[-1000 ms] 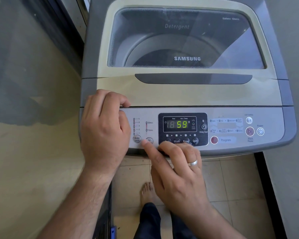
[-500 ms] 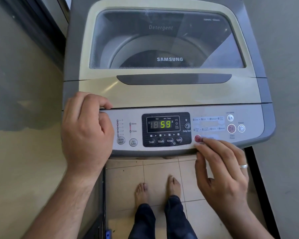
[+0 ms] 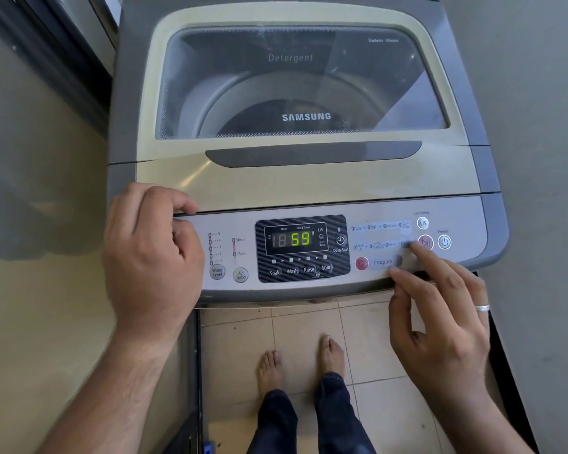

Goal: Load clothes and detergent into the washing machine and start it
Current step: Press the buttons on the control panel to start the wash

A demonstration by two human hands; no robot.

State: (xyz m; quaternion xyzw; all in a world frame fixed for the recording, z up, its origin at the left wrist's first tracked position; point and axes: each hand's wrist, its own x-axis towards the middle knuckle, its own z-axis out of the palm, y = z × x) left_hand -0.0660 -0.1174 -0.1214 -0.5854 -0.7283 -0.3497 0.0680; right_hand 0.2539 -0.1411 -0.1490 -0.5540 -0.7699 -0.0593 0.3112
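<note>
A grey top-loading washing machine [image 3: 128, 109] stands before me with its glass lid [image 3: 309, 178] closed. Through the glass I see the drum; no clothes can be made out. The control panel's display [image 3: 295, 239] reads 59 in green. My left hand [image 3: 151, 253] rests curled over the panel's left corner, fingers bent on the lid's edge, holding nothing. My right hand [image 3: 440, 309] hovers at the panel's right, index finger stretched with its tip at the red start/pause button [image 3: 427, 241]. The round red program button [image 3: 361, 263] and the power button [image 3: 444, 242] are uncovered.
A beige wall [image 3: 30, 257] runs close on the left, a grey wall [image 3: 545, 126] on the right. My bare feet [image 3: 302, 362] stand on beige floor tiles below the machine's front. A dark frame [image 3: 63, 60] runs along the back left.
My right hand moved right along the panel, from the soak and wash buttons past the program button to the start/pause button. The left hand stayed put. The display still reads 59.
</note>
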